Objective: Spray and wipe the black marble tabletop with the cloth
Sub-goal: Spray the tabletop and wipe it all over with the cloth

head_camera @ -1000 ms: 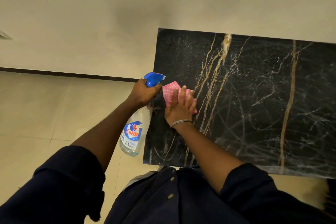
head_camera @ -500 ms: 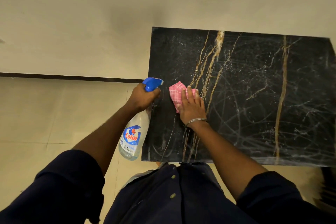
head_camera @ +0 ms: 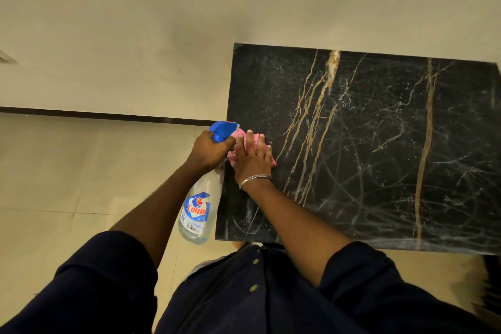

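The black marble tabletop point(head_camera: 379, 149) with gold and white veins fills the right half of the head view. My right hand point(head_camera: 253, 158) lies flat, fingers spread, pressing a pink checked cloth point(head_camera: 240, 141) onto the tabletop near its left edge. My left hand point(head_camera: 208, 152) grips the neck of a clear spray bottle point(head_camera: 199, 214) with a blue trigger head point(head_camera: 222, 129), held just off the table's left edge and touching the cloth. The bottle hangs down over the floor. Most of the cloth is hidden under my right hand.
A cream wall point(head_camera: 162, 22) runs behind the table, with a dark skirting strip point(head_camera: 95, 115) at its foot. Beige floor tiles point(head_camera: 67, 184) lie to the left. My dark shirt point(head_camera: 257, 293) fills the bottom. A dark object point(head_camera: 492, 279) sits at the lower right corner.
My right hand slid the cloth to the right, then back left to the table's left edge beside the bottle head. My left hand kept the bottle in nearly the same place.
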`<state>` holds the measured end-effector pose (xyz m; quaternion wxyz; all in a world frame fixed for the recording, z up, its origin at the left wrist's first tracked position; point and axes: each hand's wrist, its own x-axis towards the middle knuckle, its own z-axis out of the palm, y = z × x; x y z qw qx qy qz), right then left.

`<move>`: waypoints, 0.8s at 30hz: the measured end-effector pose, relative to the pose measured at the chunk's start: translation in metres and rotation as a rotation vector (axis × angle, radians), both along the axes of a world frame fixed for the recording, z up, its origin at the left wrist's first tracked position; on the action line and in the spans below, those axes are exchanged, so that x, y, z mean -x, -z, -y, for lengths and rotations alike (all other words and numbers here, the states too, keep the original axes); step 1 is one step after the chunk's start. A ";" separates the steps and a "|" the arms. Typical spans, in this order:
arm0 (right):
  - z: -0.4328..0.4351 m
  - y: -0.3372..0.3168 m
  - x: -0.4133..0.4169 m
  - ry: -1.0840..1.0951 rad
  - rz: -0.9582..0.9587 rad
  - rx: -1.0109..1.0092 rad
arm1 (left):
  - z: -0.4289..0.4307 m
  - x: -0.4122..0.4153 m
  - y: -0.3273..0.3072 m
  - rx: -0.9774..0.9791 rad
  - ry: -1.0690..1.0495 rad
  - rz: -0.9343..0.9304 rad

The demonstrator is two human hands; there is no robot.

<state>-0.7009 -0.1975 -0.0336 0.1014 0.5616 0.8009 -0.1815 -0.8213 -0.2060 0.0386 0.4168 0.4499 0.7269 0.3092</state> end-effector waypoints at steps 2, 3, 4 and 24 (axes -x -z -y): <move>-0.003 0.000 -0.010 -0.043 -0.010 -0.009 | -0.001 -0.001 0.000 0.011 0.010 -0.008; -0.004 -0.001 -0.019 -0.063 -0.013 -0.010 | -0.002 -0.002 -0.001 0.019 0.014 -0.010; -0.006 -0.001 -0.029 -0.062 -0.018 -0.008 | -0.003 -0.002 -0.001 0.032 0.017 -0.007; 0.040 0.014 -0.025 0.007 -0.069 -0.076 | 0.013 -0.018 0.005 0.110 -0.033 -0.013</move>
